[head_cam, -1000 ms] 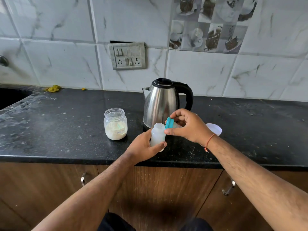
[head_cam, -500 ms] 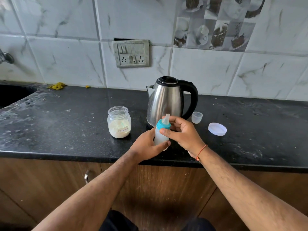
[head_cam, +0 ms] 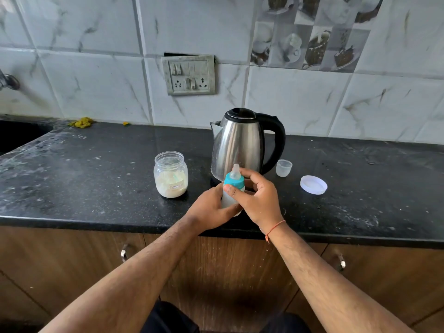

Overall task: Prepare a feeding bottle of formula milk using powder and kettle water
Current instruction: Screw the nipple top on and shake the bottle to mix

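A small feeding bottle (head_cam: 228,199) with a teal collar and clear teat (head_cam: 234,179) stands upright near the counter's front edge. My left hand (head_cam: 211,210) wraps around the bottle's body. My right hand (head_cam: 258,195) grips the teal collar from the right, thumb on its front. Just behind stands a steel kettle (head_cam: 240,145) with a black lid and handle. An open glass jar of pale formula powder (head_cam: 171,174) sits to the left of the bottle.
A small clear cup (head_cam: 284,167) and a round white lid (head_cam: 313,184) lie on the black counter (head_cam: 96,179) right of the kettle. A sink opening (head_cam: 16,135) is at far left. A wall socket panel (head_cam: 188,74) hangs above. Wooden cabinets are below.
My right hand brought the teal teat cap from beside the bottle onto its neck, where it now sits upright. The left hand kept hold of the bottle.
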